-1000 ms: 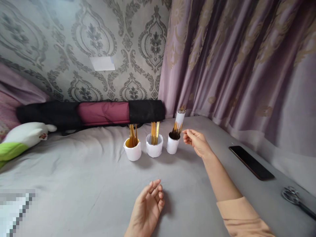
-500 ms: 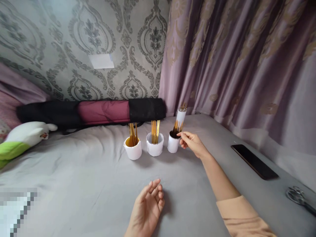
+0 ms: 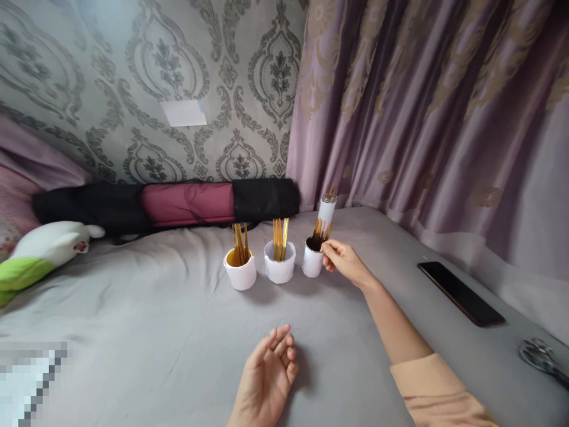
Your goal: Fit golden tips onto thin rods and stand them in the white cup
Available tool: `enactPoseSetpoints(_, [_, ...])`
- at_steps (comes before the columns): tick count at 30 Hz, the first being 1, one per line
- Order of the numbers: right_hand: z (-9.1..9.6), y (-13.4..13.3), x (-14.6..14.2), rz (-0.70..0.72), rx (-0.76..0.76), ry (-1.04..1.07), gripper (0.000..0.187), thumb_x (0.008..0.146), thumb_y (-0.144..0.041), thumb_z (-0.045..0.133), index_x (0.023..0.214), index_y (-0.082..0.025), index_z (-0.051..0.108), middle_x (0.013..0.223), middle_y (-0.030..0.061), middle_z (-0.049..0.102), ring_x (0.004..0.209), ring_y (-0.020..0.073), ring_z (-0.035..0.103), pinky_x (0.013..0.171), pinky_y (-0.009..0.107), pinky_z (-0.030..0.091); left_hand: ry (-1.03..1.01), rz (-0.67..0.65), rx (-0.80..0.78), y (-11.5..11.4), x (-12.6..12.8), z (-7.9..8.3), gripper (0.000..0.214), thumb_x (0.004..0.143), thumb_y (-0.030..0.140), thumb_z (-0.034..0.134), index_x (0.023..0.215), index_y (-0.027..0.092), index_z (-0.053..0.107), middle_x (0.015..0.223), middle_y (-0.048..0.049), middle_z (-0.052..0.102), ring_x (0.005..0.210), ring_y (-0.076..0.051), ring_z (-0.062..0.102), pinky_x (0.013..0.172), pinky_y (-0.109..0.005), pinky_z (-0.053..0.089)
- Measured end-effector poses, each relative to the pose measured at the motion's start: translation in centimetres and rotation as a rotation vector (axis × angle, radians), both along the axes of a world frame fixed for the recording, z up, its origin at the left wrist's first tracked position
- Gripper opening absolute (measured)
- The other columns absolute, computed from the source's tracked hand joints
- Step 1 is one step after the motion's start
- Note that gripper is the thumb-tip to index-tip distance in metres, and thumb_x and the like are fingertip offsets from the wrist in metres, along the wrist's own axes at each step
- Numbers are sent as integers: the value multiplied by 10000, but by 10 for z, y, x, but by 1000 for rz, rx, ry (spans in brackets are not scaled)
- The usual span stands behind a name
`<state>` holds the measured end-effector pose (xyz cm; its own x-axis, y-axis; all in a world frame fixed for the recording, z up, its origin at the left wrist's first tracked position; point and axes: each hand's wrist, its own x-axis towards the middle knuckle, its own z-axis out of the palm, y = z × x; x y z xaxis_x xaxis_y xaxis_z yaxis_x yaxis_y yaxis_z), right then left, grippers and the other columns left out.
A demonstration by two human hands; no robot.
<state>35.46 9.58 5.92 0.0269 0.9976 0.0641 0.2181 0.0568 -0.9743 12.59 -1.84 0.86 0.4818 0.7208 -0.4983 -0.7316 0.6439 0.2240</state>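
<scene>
Three short white cups stand in a row on the grey sheet, each with thin golden sticks upright in it: the left cup (image 3: 240,272), the middle cup (image 3: 280,265) and the right cup (image 3: 312,260). Behind the right cup stands a taller white tube (image 3: 326,210) with sticks. My right hand (image 3: 344,261) reaches to the right cup's rim, its thumb and fingers pinched together at the sticks there. My left hand (image 3: 267,379) rests near me on the sheet, palm up, fingers loosely curled and apart, holding nothing.
A black and maroon rolled bag (image 3: 178,203) lies along the patterned wall. A white and green plush toy (image 3: 42,252) sits at the left. A dark phone (image 3: 460,292) and metal scissors (image 3: 540,357) lie at the right, beside the purple curtain (image 3: 427,118).
My right hand has moved left and down from the air beside the right cup to its rim. My left hand has stayed in place.
</scene>
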Motion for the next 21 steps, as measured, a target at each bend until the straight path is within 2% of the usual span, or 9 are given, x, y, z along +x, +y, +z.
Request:
enactPoseSetpoints(8, [-2, 5, 2, -80, 11, 7, 350, 736, -506, 477, 766, -160, 526, 547, -24, 531, 436, 62, 483, 396, 165, 370, 13, 3, -1, 1, 1, 1, 195, 754, 210, 553, 915, 100, 570, 783, -43, 554, 637, -103, 508, 569, -217, 412])
enactPoseSetpoints(21, [6, 23, 16, -257, 33, 57, 321, 711, -477, 529, 731, -157, 530, 527, -25, 538, 407, 58, 485, 353, 155, 361, 12, -5, -20, 2, 1, 1, 197, 748, 216, 560, 914, 110, 565, 761, -35, 565, 614, -97, 518, 552, -210, 411])
